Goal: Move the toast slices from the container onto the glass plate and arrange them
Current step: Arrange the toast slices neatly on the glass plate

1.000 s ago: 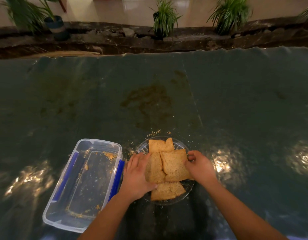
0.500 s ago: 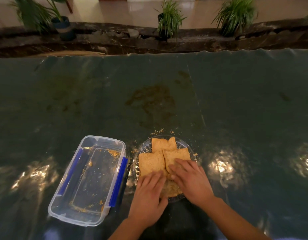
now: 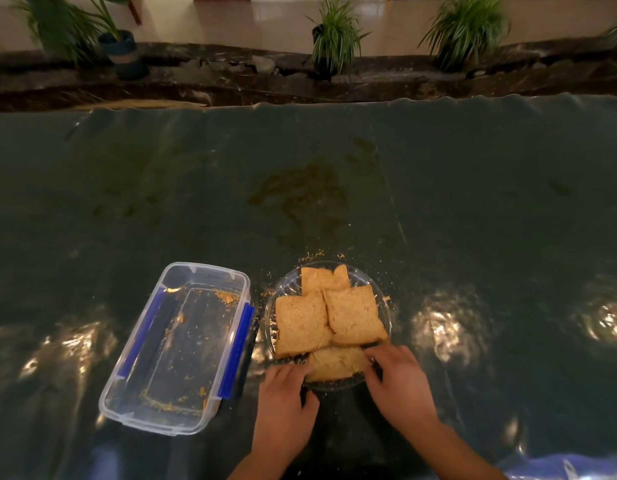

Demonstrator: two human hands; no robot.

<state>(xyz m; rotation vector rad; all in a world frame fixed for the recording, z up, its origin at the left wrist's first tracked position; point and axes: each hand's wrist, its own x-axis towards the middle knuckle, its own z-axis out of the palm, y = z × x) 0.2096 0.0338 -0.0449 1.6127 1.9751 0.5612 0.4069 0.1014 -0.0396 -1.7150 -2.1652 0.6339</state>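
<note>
A round clear glass plate (image 3: 381, 289) sits on the dark green glossy desk (image 3: 473, 220), and everything here is placed from it. Four golden-brown square toast slices (image 3: 329, 315) lie on the plate: one at its far edge, two side by side across its middle, one at its near edge. The left hand (image 3: 286, 401) and the right hand (image 3: 399, 379) meet at the plate's near rim, fingers curled loosely, fingertips touching the near slice from either side; whether they pinch it I cannot tell. Just left of the plate stands a clear rectangular plastic container with blue side clips (image 3: 177, 415), only crumbs inside. Orange crumbs (image 3: 315, 254) dot the desk beyond the plate
</note>
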